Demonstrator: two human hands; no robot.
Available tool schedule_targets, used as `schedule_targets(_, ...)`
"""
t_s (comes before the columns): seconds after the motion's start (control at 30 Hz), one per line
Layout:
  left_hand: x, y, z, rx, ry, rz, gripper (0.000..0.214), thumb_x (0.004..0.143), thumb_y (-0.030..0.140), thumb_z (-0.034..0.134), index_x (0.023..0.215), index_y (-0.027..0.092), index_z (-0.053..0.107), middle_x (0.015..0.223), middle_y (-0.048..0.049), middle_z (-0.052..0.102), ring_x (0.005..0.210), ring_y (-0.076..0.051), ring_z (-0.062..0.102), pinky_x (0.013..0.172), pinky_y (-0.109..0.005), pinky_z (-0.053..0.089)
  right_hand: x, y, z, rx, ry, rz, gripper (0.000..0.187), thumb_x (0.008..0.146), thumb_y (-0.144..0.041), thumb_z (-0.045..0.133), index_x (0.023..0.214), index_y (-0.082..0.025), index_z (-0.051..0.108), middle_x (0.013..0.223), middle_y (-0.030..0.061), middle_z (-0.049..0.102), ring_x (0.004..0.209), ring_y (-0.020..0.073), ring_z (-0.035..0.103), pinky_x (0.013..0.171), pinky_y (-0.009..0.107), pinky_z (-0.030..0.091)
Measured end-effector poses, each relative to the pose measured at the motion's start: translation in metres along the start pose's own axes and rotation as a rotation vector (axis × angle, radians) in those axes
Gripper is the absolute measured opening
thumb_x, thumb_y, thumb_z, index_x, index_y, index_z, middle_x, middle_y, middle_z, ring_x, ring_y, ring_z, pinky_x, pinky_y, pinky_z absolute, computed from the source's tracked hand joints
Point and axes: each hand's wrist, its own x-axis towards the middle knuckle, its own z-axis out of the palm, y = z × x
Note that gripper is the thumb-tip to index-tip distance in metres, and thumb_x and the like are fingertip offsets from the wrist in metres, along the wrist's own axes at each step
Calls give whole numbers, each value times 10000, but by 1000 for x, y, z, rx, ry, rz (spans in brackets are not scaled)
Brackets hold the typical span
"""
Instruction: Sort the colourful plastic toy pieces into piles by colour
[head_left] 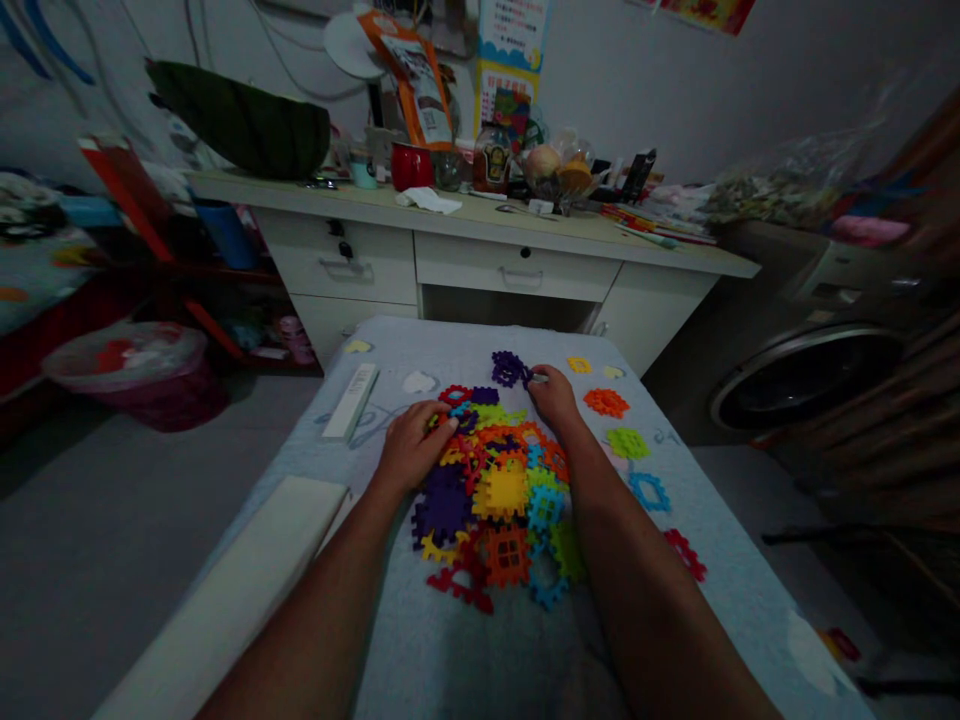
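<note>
Head view: cloth-draped desk [465, 345], front-load washer [780, 290], notchy plastic tiles [504, 492] piled; right hand [557, 400] pinching purple piece [527, 378], left hand [412, 443] grip unclear.

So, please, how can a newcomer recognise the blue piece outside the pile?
On the cloth-covered table, find the colourful pile. To its right, the blue piece lies between a green piece and a red piece. It is a notched, open frame, the only blue one lying loose there.
</note>
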Motion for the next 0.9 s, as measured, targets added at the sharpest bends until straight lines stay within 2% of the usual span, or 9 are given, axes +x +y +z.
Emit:
schedule_targets(0.1,0,1,-1,-20,-1,2,367,866,493,511,1062,225,666,1152,-65,670,1115,-246,601,981,-394,449,-3,-14,-8,-20,-75,-135,235,763,-151,601,980,-160,690,1060,69,659,893,158,606,895,301,460)
schedule_targets(0.2,-1,2,-1,-86,8,-36,390,876,505,490,1072,218,668,1149,-65,681,1117,-244,606,996,-389,449,-6,-34,-9,-21,-281,-322,219,772,-158,633,979,-174,700,1014,47,680,887,157,609,882,298,455)
schedule_targets(0.27,0,2,-1,-158,26,-75,415,888,509,456,1084,213,670,1162,-59,689,1130,-240,606,1020,-383,441,-10,-45,-5,-57,-400,-425,253,755,-145,668,1004,-177,703,1046,52,694,935,171,617,925,322,438)
schedule_targets(0.33,0,2,-2,-236,46,-111,442,900,502,410,1091,203,673,1175,-52,694,1147,-237,604,1043,-377,431,-14,-51,1,-114,-457,-487,293,729,-109,688,1013,-178,705,1092,65,700,1013,192,619,982,352,409)
schedule_targets(0.43,1,1,-2,-287,50,-143,441,893,453,382,1092,191,677,1178,-51,698,1162,-240,599,1056,-382,424,-18,-53,7,-196,-455,-484,303,722,-47,653,990,-173,715,1096,76,712,1054,205,625,1002,357,401)
schedule_targets(0.6,2,-5,2,-189,19,-160,372,824,362,462,1098,235,679,1174,-38,700,1114,-245,621,1003,-394,462,-16,-50,5,-253,-419,-435,250,744,-48,592,912,-168,735,992,70,731,962,204,642,905,304,451)
schedule_targets(0.8,2,-13,5,-117,12,-103,361,823,352,466,1098,240,671,1185,-48,687,1132,-244,610,1008,-399,454,-7,-45,-13,-120,-294,-364,229,760,-85,575,888,-179,740,959,51,723,875,170,637,858,285,469)
schedule_targets(0.9,2,-14,5,-92,7,-80,350,832,356,460,1086,234,669,1188,-53,679,1138,-246,603,1017,-404,443,0,-34,-20,7,-239,-269,191,769,-117,576,861,-182,729,880,33,724,827,162,637,817,284,483)
